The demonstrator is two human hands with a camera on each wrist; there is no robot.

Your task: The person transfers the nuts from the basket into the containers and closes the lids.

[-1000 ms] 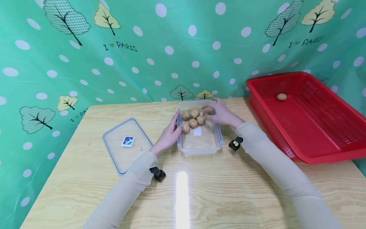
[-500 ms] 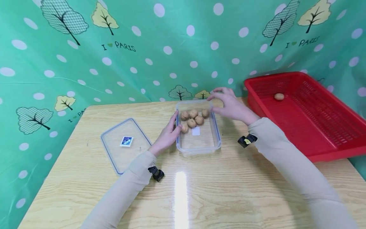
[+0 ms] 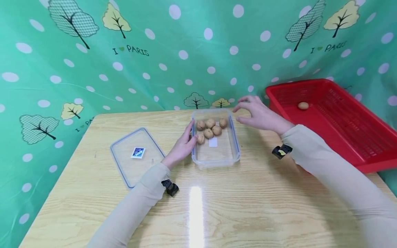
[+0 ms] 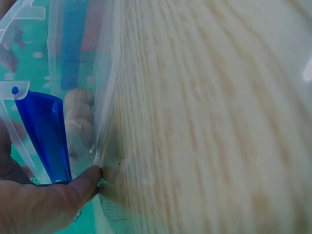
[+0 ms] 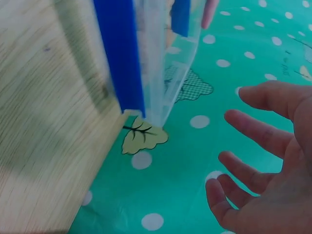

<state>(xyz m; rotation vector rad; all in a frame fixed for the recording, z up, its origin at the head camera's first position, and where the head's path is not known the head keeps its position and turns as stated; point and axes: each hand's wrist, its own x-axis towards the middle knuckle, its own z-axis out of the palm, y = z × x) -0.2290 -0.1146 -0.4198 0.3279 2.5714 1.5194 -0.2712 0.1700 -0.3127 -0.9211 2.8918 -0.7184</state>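
Note:
A clear plastic food container [image 3: 215, 161] with blue side latches stands open on the table, holding several walnuts [image 3: 210, 124] and a white label. My left hand [image 3: 182, 146] rests against its left side, thumb and fingers stretched along the outer wall. In the left wrist view, the thumb [image 4: 80, 187] touches low on the wall beside a hanging blue latch [image 4: 44, 131]. My right hand [image 3: 258, 115] hovers just right of the container's far right corner, fingers spread and gently bent, holding nothing. The right wrist view shows that hand [image 5: 273, 161] apart from the container's edge.
A clear lid [image 3: 127, 168] with a blue seal and a label lies left of the container, partly under my left forearm. A large red basket [image 3: 335, 137] stands at the right, with one walnut [image 3: 303, 105] inside. A green polka-dot curtain [image 3: 186, 34] hangs behind the table.
My right hand has let go of a walnut at the container's right side and drawn back out, rightward toward the basket. My left hand stays at the container's left wall.

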